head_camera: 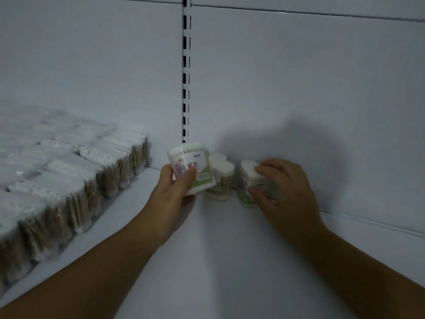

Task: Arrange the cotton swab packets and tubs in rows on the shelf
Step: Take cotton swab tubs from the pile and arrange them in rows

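My left hand point(173, 189) grips a clear cotton swab tub point(192, 165) with a green and white label, tilted and lifted just above the white shelf point(230, 249). A second tub point(222, 178) stands upright against the back wall, right of the held one. My right hand point(279, 191) curls its fingers round a third tub point(247, 183), which stands on the shelf by the back wall. Rows of bagged swab packets point(69, 178) with wooden sticks fill the shelf's left side.
A white slotted upright point(185, 72) runs down the back panel, ending just behind the held tub. The white back panel point(299, 88) closes off the shelf. Bare shelf lies in front of the tubs, between my forearms.
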A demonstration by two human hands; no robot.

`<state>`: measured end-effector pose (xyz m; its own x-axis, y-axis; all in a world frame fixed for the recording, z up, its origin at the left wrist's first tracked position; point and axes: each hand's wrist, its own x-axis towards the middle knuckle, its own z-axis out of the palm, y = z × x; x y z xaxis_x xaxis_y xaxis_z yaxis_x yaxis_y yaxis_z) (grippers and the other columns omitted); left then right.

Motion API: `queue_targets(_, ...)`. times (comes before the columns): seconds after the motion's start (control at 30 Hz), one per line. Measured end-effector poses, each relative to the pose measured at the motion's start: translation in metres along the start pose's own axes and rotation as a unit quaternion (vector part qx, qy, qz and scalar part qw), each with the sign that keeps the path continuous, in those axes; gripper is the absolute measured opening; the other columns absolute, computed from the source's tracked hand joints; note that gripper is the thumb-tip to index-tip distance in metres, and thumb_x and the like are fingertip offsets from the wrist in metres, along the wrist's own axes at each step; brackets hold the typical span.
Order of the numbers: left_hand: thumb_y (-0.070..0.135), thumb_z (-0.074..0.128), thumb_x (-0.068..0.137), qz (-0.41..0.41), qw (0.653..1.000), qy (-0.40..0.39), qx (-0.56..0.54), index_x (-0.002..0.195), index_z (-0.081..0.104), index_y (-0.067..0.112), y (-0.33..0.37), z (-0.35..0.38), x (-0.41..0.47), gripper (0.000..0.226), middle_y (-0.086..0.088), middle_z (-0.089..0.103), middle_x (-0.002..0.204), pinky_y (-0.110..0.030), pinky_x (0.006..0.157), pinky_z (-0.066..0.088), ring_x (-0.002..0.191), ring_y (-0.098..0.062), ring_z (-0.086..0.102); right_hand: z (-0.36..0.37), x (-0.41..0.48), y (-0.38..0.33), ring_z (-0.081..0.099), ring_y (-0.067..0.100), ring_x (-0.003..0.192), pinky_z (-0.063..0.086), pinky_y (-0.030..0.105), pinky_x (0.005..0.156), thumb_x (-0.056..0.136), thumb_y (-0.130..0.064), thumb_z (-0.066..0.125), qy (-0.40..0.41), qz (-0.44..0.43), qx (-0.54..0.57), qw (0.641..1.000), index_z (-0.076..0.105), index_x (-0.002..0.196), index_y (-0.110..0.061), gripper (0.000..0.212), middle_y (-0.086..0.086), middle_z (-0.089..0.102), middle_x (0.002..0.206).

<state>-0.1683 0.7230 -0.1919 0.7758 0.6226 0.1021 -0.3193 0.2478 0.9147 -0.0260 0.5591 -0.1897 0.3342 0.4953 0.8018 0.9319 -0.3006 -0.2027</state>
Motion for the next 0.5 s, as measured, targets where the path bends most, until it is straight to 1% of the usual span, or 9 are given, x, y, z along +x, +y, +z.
queue_targets(0.07,0.035,0.059,0.069,0.015,1.000,-0.001,0.011,0.111,0.052,0.015,0.002,0.004,-0.003,0.047,0.008,0.075,0.091,-0.015,0.063,0.054,0.084,-0.007,0.071,-0.001,0.002,0.001,0.054,0.027,0.098,0.037,0.027,0.092,0.072,-0.022,0.073,-0.012,0.000,0.007,1.000,0.069,0.100,-0.004,0.034,0.012,0.064,0.104)
queue_targets(0.13,0.032,0.058,0.070,0.055,0.998,0.019,0.039,0.108,0.052,0.014,0.004,0.005,-0.007,0.043,0.010,0.074,0.085,-0.017,0.061,0.054,0.079,-0.006,0.070,-0.003,0.004,0.000,0.057,0.032,0.095,0.038,0.028,0.090,0.069,-0.020,0.074,-0.016,0.006,0.022,1.000,0.069,0.098,-0.003,0.034,0.013,0.063,0.101)
queue_targets(0.2,0.030,0.059,0.070,0.092,0.993,0.041,0.064,0.104,0.052,0.016,0.003,0.004,-0.010,0.037,0.012,0.073,0.083,-0.020,0.059,0.055,0.077,-0.007,0.069,-0.005,0.005,0.000,0.056,0.032,0.094,0.038,0.028,0.088,0.066,-0.019,0.074,-0.011,0.016,0.038,0.999,0.069,0.095,-0.003,0.033,0.013,0.062,0.098)
queue_targets(0.23,0.029,0.063,0.072,0.102,0.991,0.033,0.083,0.104,0.052,0.016,0.003,0.003,-0.012,0.036,0.011,0.072,0.084,-0.020,0.061,0.055,0.079,-0.008,0.069,-0.004,0.004,0.000,0.055,0.030,0.094,0.038,0.028,0.087,0.065,-0.018,0.073,-0.006,0.021,0.045,0.999,0.069,0.093,-0.003,0.033,0.013,0.061,0.097)
queue_targets(0.27,0.026,0.069,0.075,0.104,0.989,0.007,0.109,0.105,0.052,0.017,0.002,0.003,-0.015,0.036,0.011,0.072,0.088,-0.021,0.066,0.055,0.083,-0.009,0.069,-0.004,0.004,0.000,0.053,0.027,0.094,0.038,0.027,0.086,0.064,-0.018,0.073,0.000,0.025,0.052,0.998,0.068,0.092,-0.004,0.032,0.012,0.060,0.096)
queue_targets(0.3,0.022,0.069,0.077,0.099,0.984,-0.029,0.142,0.107,0.052,0.017,0.001,0.003,-0.017,0.034,0.010,0.072,0.092,-0.020,0.070,0.054,0.088,-0.008,0.068,-0.004,0.004,0.000,0.051,0.025,0.093,0.038,0.026,0.085,0.063,-0.018,0.072,0.002,0.028,0.059,0.998,0.068,0.091,-0.004,0.031,0.011,0.060,0.095)
queue_targets(0.37,0.024,0.056,0.079,0.075,0.973,-0.098,0.197,0.112,0.051,0.016,-0.002,0.005,-0.020,0.034,0.007,0.070,0.099,-0.019,0.075,0.053,0.094,-0.009,0.067,-0.003,0.004,0.001,0.050,0.024,0.092,0.039,0.028,0.083,0.063,-0.018,0.070,0.002,0.031,0.066,0.997,0.068,0.089,-0.004,0.029,0.011,0.060,0.094)
queue_targets(0.4,0.025,0.054,0.080,0.062,0.966,-0.126,0.218,0.115,0.050,0.016,-0.004,0.006,-0.021,0.037,0.005,0.069,0.103,-0.021,0.078,0.053,0.097,-0.010,0.066,-0.003,0.003,0.002,0.052,0.026,0.091,0.039,0.029,0.082,0.064,-0.017,0.070,0.000,0.034,0.067,0.997,0.067,0.089,-0.004,0.028,0.011,0.060,0.094)
queue_targets(0.5,0.033,0.061,0.080,0.039,0.941,-0.183,0.282,0.122,0.048,0.015,-0.004,0.009,-0.021,0.048,0.000,0.067,0.114,-0.030,0.087,0.053,0.108,-0.017,0.063,-0.004,0.004,0.004,0.055,0.029,0.092,0.039,0.029,0.084,0.065,-0.015,0.068,-0.007,0.041,0.082,0.996,0.067,0.091,-0.004,0.028,0.011,0.062,0.096)
